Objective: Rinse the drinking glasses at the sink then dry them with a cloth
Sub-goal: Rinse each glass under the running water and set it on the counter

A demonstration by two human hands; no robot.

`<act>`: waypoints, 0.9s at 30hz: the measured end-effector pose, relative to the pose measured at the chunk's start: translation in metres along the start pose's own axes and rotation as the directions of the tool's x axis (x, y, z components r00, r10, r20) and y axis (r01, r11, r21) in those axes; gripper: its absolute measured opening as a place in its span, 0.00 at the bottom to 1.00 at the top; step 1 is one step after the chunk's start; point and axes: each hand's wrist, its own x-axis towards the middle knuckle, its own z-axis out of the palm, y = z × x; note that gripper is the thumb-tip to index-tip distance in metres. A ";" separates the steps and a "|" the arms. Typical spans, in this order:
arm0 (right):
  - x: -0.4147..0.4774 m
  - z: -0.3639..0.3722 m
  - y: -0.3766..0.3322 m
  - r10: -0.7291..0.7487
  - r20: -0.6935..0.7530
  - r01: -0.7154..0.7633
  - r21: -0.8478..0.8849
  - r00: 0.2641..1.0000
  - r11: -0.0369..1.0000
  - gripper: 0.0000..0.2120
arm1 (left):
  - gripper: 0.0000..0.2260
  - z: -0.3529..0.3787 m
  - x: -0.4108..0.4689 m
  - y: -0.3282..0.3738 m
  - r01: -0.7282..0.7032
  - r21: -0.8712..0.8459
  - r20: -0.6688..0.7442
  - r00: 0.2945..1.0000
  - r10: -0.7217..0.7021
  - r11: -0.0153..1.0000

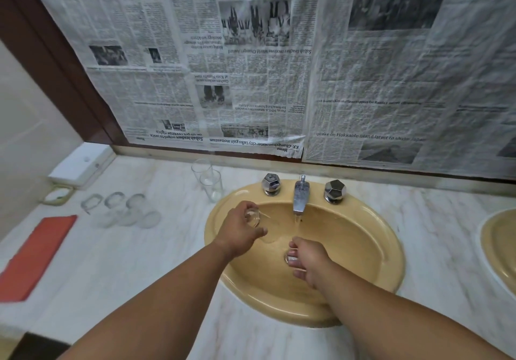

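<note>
From my remote seat, I see a marble counter (145, 262) backed by a mirror papered over with newspaper (251, 66). A tall glass (211, 186) stands upright just left of the yellow sink (371, 250), a second tall glass (201, 167) close behind it. Farther left three short glasses (122, 209) rest on the counter — how they lie I cannot tell through the blur — with a folded red cloth (36, 256) near the counter's left end. Two chrome knobs flank the tap (300, 195), which runs a thin stream of water (297, 224) into the basin.

The left hand (243, 228) is clenched around a drinking glass (252, 218) held over the basin's left side, tipped onto its side, long axis roughly level, thick base toward the tap. The right hand (310, 262) sits low over the drain, fingers (293, 260) curled under the stream — grasping nothing I can make out.
</note>
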 end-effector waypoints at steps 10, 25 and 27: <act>-0.005 0.047 -0.007 -0.037 0.001 0.037 -0.057 0.999 0.998 0.08 | 0.25 -0.070 -0.001 -0.011 -0.027 -0.087 -0.039 0.999 0.024 0.996; -0.038 0.339 -0.052 -0.245 0.153 0.273 -0.206 0.957 0.940 0.06 | 0.23 -0.333 -0.014 -0.167 0.132 0.269 -0.204 0.976 -0.078 0.954; -0.042 0.364 -0.052 -0.228 0.171 0.257 -0.172 0.959 0.951 0.07 | 0.25 -0.343 -0.012 -0.184 0.172 0.305 -0.228 0.968 -0.103 0.937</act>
